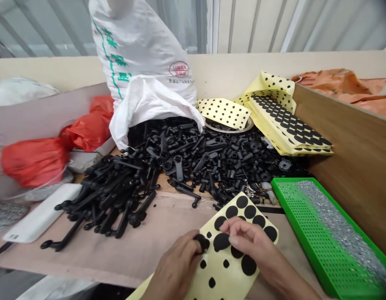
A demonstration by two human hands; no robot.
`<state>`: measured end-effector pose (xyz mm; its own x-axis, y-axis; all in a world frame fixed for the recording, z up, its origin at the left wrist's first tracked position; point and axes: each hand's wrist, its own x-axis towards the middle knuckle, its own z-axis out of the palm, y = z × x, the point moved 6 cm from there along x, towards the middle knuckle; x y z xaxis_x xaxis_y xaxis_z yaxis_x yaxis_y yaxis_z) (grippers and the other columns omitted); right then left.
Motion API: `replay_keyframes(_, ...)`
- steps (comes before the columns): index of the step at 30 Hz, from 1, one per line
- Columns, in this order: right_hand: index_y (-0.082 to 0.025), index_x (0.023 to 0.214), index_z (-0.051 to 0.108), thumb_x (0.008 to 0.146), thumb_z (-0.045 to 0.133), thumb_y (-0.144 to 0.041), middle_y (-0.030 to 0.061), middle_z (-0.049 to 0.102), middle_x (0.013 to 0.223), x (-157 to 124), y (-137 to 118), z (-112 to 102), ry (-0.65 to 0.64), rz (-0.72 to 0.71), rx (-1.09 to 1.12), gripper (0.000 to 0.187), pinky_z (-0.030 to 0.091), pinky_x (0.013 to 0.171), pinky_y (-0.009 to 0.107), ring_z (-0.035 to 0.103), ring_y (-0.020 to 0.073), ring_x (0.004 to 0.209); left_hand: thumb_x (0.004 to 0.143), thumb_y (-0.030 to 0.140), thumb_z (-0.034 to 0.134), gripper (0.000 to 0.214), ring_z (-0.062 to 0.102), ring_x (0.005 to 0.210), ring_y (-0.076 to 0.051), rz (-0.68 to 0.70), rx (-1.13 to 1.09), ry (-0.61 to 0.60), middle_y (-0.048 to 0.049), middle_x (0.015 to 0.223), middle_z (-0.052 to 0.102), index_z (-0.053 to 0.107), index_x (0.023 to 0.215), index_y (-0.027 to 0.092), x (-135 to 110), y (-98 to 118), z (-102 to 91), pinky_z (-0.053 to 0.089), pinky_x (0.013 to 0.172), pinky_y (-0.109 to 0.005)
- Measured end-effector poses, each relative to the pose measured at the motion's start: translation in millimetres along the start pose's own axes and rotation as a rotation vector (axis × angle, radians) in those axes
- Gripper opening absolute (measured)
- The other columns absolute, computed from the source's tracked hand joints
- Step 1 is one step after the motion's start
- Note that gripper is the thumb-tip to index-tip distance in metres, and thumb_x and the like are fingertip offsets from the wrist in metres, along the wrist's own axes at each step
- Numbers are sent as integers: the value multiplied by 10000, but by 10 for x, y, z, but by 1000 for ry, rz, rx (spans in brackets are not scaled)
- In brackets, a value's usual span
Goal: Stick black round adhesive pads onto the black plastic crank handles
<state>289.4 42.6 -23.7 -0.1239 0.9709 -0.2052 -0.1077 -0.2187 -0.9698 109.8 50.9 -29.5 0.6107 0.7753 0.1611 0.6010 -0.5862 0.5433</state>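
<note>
A yellow backing sheet (224, 266) with round black adhesive pads lies at the table's near edge. My left hand (177, 268) rests on its left part, fingers closed on a small black plastic part (201, 241). My right hand (249, 241) is over the sheet's middle, its fingertips pinched at a black pad (222, 241) that lifts off the sheet. A large heap of black plastic parts (180, 162) lies just beyond the sheet.
A white woven sack (139, 54) spills the parts. Stacked yellow pad sheets (280, 121) lie at the back right over a metal bowl (242, 126). A green perforated tray (324, 237) of small metal pieces is right. Red bags (55, 146) and a white flat device (43, 214) are left.
</note>
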Motion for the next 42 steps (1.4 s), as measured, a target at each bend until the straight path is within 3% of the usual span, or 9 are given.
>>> replay_keyframes(4,-175,636,549,732,651,-331,53,599,913,17,21,49,-15,12,57,210,389,707,274,528,185,838,864,256,472,365,639,923,-205,-212,-104,6,-63,1064,640,400,1222,247,30,-135,-30,531,768,-287)
replay_keyframes(8,-173,633,554,704,670,-318,56,592,924,47,60,110,-18,41,103,198,380,731,275,519,192,863,865,256,437,266,634,778,-200,-273,-1,-101,-46,960,584,508,1121,261,128,-65,-109,527,682,-314)
replay_keyframes(12,-176,634,562,703,668,-297,55,587,947,84,99,136,-28,46,102,176,377,736,276,517,194,869,863,218,417,288,624,822,-233,-320,152,-186,-56,926,558,536,1124,247,140,-7,-124,527,693,-357)
replay_keyframes(15,-175,640,569,715,657,-282,56,583,962,105,125,130,-33,41,99,158,373,742,273,513,194,887,857,217,437,337,620,883,-241,-286,174,-109,-80,981,558,492,1190,212,91,-41,-109,534,720,-351)
replay_keyframes(20,-171,624,548,707,646,-282,60,573,951,138,153,132,-15,70,81,170,386,712,271,516,182,848,886,279,435,277,643,729,-192,-233,182,-3,-42,902,571,488,1154,232,2,-147,-109,534,606,-285)
replay_keyframes(25,-180,627,509,719,570,-201,40,549,827,142,107,177,-79,-29,-201,112,379,588,253,509,152,711,896,271,406,301,660,779,-232,-183,223,-33,-52,885,635,474,1188,242,-15,-150,-117,537,636,-330)
replay_keyframes(32,-194,669,441,758,445,-26,-16,488,695,66,54,319,-107,-192,-924,190,324,577,242,472,124,641,927,231,257,399,648,672,-185,-241,120,-10,-47,921,599,368,1309,262,-38,-190,-109,527,586,-301)
replay_keyframes(38,-199,670,419,771,448,-29,-17,481,716,96,80,349,-138,-193,-989,200,319,565,230,476,119,639,870,299,447,404,632,744,-210,-317,221,-98,-61,1009,516,406,1271,282,76,45,-4,512,600,-307)
replay_keyframes(42,-200,660,421,769,459,-38,-20,471,695,93,73,341,-137,-201,-974,199,315,550,228,462,119,618,828,188,467,455,611,801,-240,-352,336,-136,-72,999,504,409,1271,277,169,134,69,505,626,-331)
